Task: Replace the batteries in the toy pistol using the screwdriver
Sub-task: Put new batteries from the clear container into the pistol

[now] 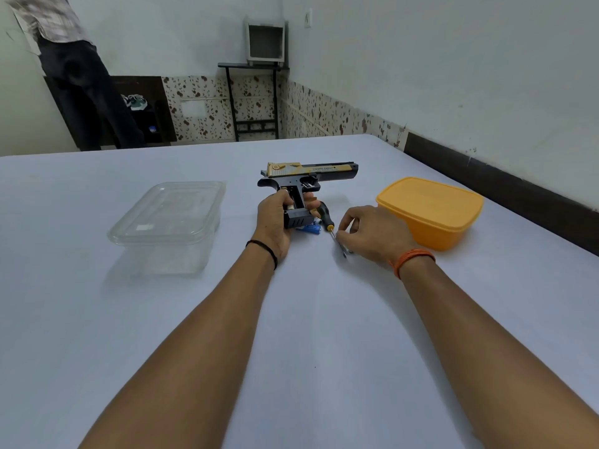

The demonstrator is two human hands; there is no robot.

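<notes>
Left hand (275, 222) grips the toy pistol (308, 178) by its black ribbed handle, gold slide up top, barrel pointing right, grip panel open. Right hand (369, 231) has fingers curled down, pinching the thin metal shaft of the screwdriver (327, 222) lying on the smooth white table (324, 319). Blue batteries (311, 229) sit just under the pistol's butt. A clear plastic tub (168, 222) stands well left, an orange lidded box (431, 210) close right. Plenty of bare cloth in front.
</notes>
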